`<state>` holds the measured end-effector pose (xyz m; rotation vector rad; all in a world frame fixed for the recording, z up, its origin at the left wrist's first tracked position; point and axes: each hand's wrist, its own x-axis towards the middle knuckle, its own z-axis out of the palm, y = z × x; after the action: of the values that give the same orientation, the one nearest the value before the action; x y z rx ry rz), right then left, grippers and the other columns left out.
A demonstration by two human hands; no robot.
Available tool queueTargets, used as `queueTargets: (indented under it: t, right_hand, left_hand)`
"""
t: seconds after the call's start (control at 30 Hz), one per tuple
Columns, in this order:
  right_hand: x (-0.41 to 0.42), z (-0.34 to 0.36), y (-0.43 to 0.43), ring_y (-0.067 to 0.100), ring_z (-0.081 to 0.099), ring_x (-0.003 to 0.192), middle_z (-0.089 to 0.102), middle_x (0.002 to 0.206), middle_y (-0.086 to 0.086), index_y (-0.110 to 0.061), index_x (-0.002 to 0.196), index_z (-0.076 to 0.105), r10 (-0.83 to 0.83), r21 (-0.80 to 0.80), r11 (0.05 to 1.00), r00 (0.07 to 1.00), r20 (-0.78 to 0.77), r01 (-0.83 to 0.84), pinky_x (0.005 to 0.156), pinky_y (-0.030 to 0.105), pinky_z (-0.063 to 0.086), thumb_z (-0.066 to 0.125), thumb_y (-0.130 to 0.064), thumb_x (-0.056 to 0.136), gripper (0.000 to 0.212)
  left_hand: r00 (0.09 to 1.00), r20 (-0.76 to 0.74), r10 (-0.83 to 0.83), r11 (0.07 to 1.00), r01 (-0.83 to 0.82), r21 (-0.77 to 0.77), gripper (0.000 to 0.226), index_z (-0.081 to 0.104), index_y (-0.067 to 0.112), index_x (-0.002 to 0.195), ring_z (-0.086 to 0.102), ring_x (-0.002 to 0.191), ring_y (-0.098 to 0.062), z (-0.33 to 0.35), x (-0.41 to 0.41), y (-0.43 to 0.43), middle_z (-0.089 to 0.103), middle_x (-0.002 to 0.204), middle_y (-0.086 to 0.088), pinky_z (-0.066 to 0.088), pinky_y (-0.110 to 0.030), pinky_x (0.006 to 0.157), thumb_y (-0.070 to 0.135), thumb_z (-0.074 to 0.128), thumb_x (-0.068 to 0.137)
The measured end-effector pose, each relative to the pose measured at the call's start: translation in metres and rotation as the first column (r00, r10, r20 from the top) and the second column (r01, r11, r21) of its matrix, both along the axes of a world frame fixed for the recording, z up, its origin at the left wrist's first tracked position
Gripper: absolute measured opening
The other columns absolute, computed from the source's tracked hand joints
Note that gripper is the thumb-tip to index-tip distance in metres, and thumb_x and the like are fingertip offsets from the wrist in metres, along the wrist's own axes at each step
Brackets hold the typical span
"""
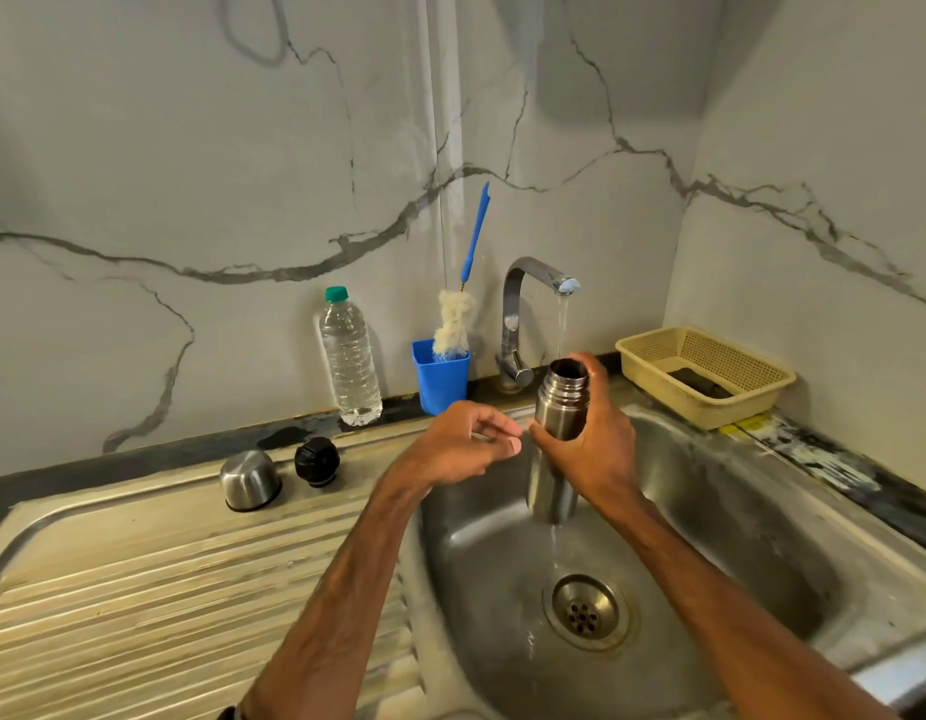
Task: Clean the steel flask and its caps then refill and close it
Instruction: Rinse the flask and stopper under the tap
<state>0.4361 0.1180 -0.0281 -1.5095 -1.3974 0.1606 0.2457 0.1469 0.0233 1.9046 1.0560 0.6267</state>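
My right hand grips the steel flask upright over the sink basin, its open mouth under the running tap. Water runs into the mouth and also trickles from the flask's base toward the drain. My left hand hovers just left of the flask with fingers loosely curled, holding nothing. On the drainboard to the left stand the steel cup cap upside down and the black inner stopper.
A clear water bottle with a green cap and a blue cup holding a bottle brush stand against the marble wall. A yellow plastic basket sits at the back right. The ribbed drainboard stretches left.
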Motion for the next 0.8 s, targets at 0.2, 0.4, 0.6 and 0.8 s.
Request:
queueTargets:
  t: [0.2, 0.4, 0.6, 0.8]
  right_hand:
    - [-0.002, -0.004, -0.003, 0.012, 0.062, 0.097, 0.061, 0.123, -0.007, -0.040, 0.146, 0.025, 0.003, -0.094, 0.996, 0.999, 0.040, 0.001, 0.086, 0.036, 0.055, 0.090, -0.030, 0.067, 0.103]
    - [-0.001, -0.007, -0.003, 0.015, 0.065, 0.099, 0.064, 0.126, 0.000, -0.040, 0.147, 0.024, 0.024, -0.178, 0.984, 0.997, 0.069, -0.012, 0.086, 0.040, 0.058, 0.090, -0.029, 0.067, 0.104]
    - [-0.001, -0.005, -0.002, 0.013, 0.062, 0.097, 0.062, 0.129, 0.000, -0.042, 0.144, 0.024, 0.037, -0.228, 0.973, 0.997, 0.064, -0.022, 0.086, 0.037, 0.057, 0.091, -0.029, 0.067, 0.104]
    - [0.010, 0.012, -0.002, 0.013, 0.059, 0.101, 0.050, 0.122, -0.010, -0.037, 0.146, 0.029, 0.009, -0.110, 0.993, 0.967, -0.253, -0.038, 0.084, 0.037, 0.056, 0.092, -0.027, 0.065, 0.103]
  left_hand:
    - [1.000, -0.010, 0.005, 1.000, -0.005, 0.000, 0.022, 0.072, 0.020, 0.114, 0.069, 0.103, -0.009, -0.001, 0.001, 0.000, 0.072, 0.106, 0.006, 0.062, -0.032, 0.083, 0.023, 0.074, 0.092]
    - [1.000, -0.026, -0.004, 1.000, 0.004, 0.001, 0.022, 0.072, 0.019, 0.114, 0.068, 0.103, -0.010, -0.002, 0.003, -0.003, 0.072, 0.106, 0.006, 0.062, -0.032, 0.083, 0.021, 0.074, 0.093]
    - [1.000, -0.015, 0.011, 1.000, -0.012, -0.016, 0.024, 0.070, 0.018, 0.116, 0.068, 0.103, -0.011, -0.002, 0.004, -0.002, 0.071, 0.108, 0.004, 0.061, -0.031, 0.082, 0.021, 0.074, 0.092]
    - [0.990, -0.136, -0.041, 0.998, 0.035, -0.046, 0.079, 0.050, 0.021, 0.140, 0.058, 0.116, -0.013, -0.005, 0.003, -0.001, 0.059, 0.134, 0.001, 0.050, -0.031, 0.099, 0.035, 0.090, 0.073]
